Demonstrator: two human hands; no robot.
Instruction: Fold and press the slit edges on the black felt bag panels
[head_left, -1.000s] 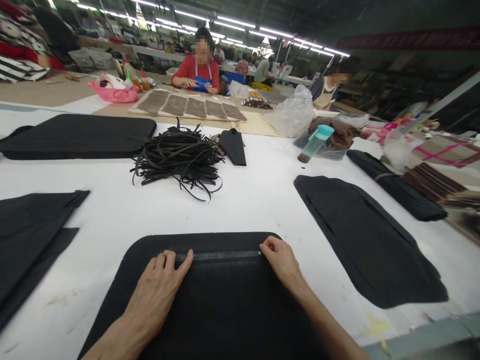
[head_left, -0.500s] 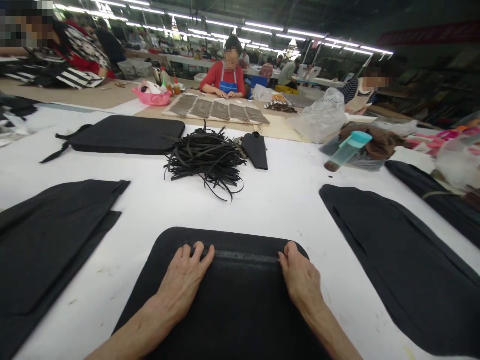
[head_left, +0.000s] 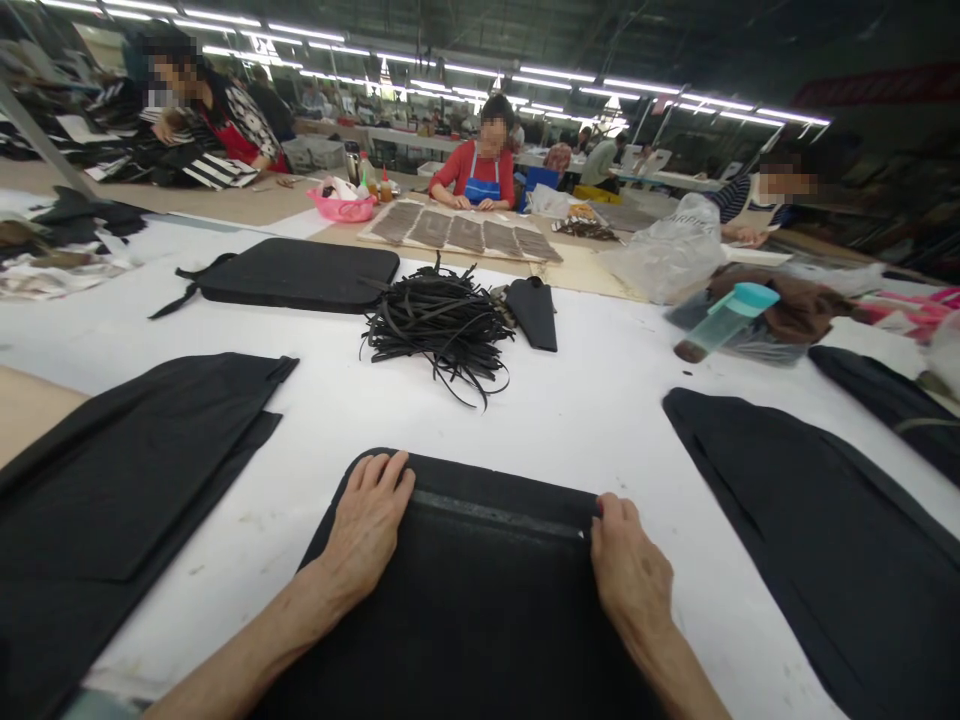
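Note:
A black padded panel (head_left: 480,600) with rounded corners lies in front of me on the white table (head_left: 570,410). A dark strip (head_left: 499,510) runs across it near its far edge. My left hand (head_left: 367,525) lies flat on the panel at the strip's left end, fingers stretched out. My right hand (head_left: 628,570) rests on the panel at the strip's right end, fingers curled down over the panel's far edge.
Black fabric pieces lie at the left (head_left: 127,480) and right (head_left: 817,520). Behind are a heap of black straps (head_left: 442,325), a small black piece (head_left: 534,312), another black panel (head_left: 300,275), a teal-capped bottle (head_left: 724,320) and a plastic bag (head_left: 671,255). Several people work at tables beyond.
The view has swung left, so everything sits further right in frame. Both hands stay at the ends of the strip, spread slightly wider apart.

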